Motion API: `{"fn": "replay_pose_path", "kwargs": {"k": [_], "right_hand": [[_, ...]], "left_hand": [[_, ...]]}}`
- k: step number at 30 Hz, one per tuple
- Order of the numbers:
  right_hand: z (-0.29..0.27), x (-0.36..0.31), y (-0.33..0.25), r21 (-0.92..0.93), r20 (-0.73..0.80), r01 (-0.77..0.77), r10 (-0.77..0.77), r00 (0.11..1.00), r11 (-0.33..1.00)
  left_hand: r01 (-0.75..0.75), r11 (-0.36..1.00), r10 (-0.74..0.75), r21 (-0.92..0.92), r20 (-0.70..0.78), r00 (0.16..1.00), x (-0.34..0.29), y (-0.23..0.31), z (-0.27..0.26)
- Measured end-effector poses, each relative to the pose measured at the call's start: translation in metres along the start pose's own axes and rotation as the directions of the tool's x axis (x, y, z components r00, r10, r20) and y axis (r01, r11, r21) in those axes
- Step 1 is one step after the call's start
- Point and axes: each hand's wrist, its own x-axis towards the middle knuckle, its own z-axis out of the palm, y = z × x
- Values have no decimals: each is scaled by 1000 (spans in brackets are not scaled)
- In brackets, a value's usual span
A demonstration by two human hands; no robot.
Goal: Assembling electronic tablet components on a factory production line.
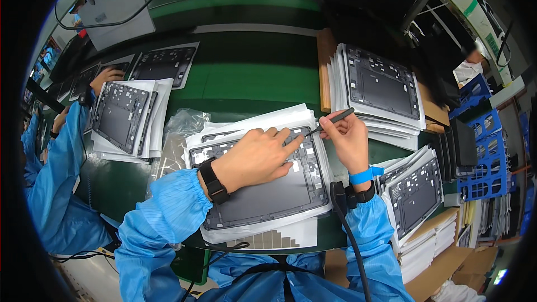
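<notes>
A dark grey tablet back housing (263, 190) lies before me on a stack of similar housings with white sheets between them. Small white pieces dot its upper part. Across its upper middle rests my left hand (254, 156), fingers stretched out and the index fingertip near the upper right area. My right hand (347, 137) pinches black tweezers (342, 116) just beyond the housing's upper right corner. Their thin tip points left and down, close to the left index fingertip. Whether the tip holds anything is too small to tell.
At right stand a tall stack of housings (386, 86) and a lower stack (417, 193). Another pile (120, 114) is at left, near a co-worker's hand (106, 78). Clear plastic film (182, 128) lies beside my stack. A black cable (349, 235) hangs by my right wrist.
</notes>
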Motion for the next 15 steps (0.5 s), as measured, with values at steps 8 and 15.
{"fn": "replay_pose_path", "kwargs": {"k": [8,15], "right_hand": [[3,-3,-4,-130,-42,85,-91,995,988],[-19,-16,-17,-150,-237,117,-150,960,982]], "left_hand": [[-6,1000,6,27,9,1000,4,-1,1],[-22,1000,23,16,-28,999,4,3,10]]}}
